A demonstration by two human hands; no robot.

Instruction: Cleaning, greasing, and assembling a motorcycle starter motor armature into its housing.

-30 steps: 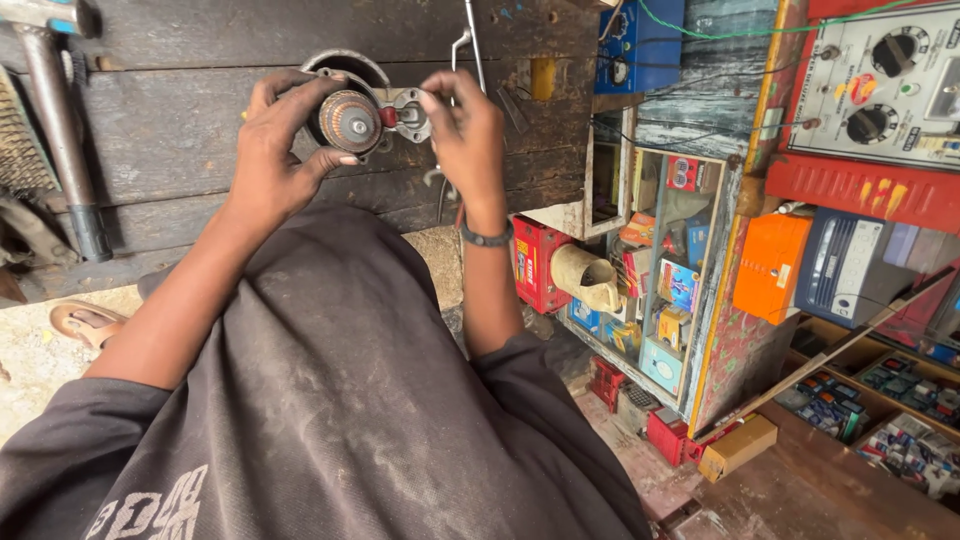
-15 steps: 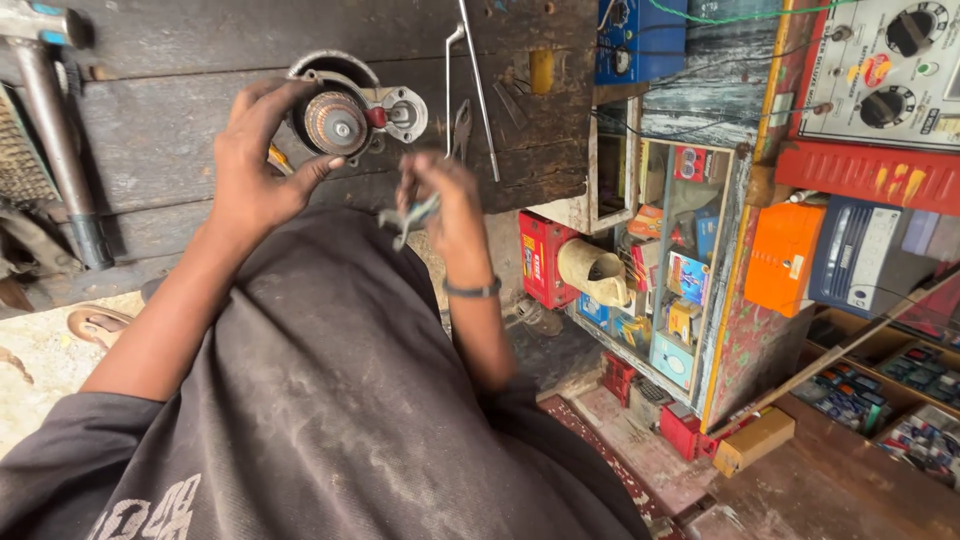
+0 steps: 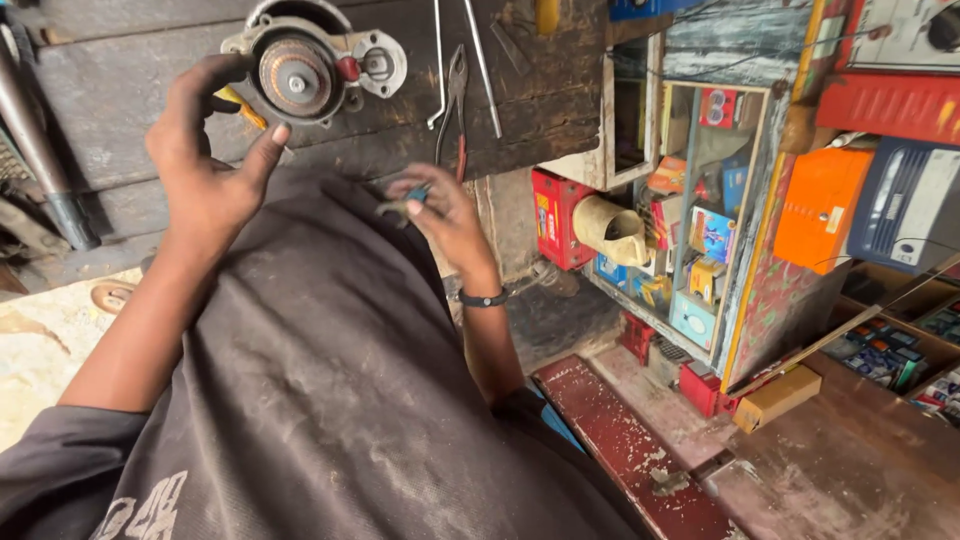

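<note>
Two hands are working over the dark wooden tabletop [image 3: 150, 70]. The left hand [image 3: 205, 175] is gripping the round metal motor housing [image 3: 300, 70] at its lower edge, fingers clenched on it. The right hand [image 3: 445, 215] is pinching a small blue-tipped tool [image 3: 405, 198]. Pliers [image 3: 455, 100] are lying nearby. Red, orange and blue boxes [image 3: 700, 240] are filling the glass-fronted shelf [image 3: 690, 330].

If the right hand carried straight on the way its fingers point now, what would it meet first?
Probably the pliers lying on the dark wooden bench: the right hand, pinching a small blue-tipped part, points up towards them, though depth is unclear.
</note>
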